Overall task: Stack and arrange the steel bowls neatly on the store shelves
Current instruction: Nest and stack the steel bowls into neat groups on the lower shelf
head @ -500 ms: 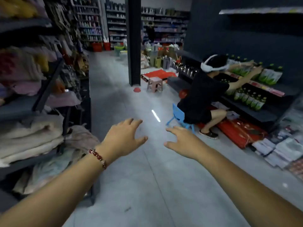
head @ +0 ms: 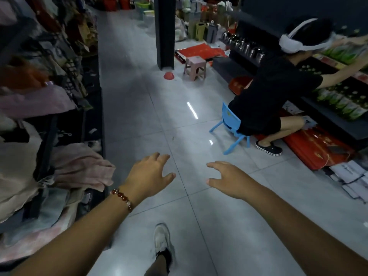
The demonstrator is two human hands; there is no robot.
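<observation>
Both my hands are stretched out over the grey tiled aisle floor, holding nothing. My left hand (head: 148, 175), with a red bead bracelet at the wrist, has its fingers spread. My right hand (head: 229, 180) is likewise open, palm down. A row of shiny steel vessels (head: 242, 45) stands on a low dark shelf far ahead on the right, beyond a person; whether they are bowls I cannot tell from here. Neither hand is near them.
A person in black (head: 264, 104) crouches on a small blue chair (head: 231, 126) at the right shelves, partly blocking that side. A pink stool (head: 195, 67), a red bowl-shaped item (head: 169, 75) and a dark pillar (head: 164, 32) stand ahead. Fabric-laden shelves (head: 47, 136) line the left. Red packages (head: 318, 148) lie on the floor.
The view has tilted down and moved forward along the aisle; my foot now shows below. Both hands remain open and outstretched, slightly lower in the view.
</observation>
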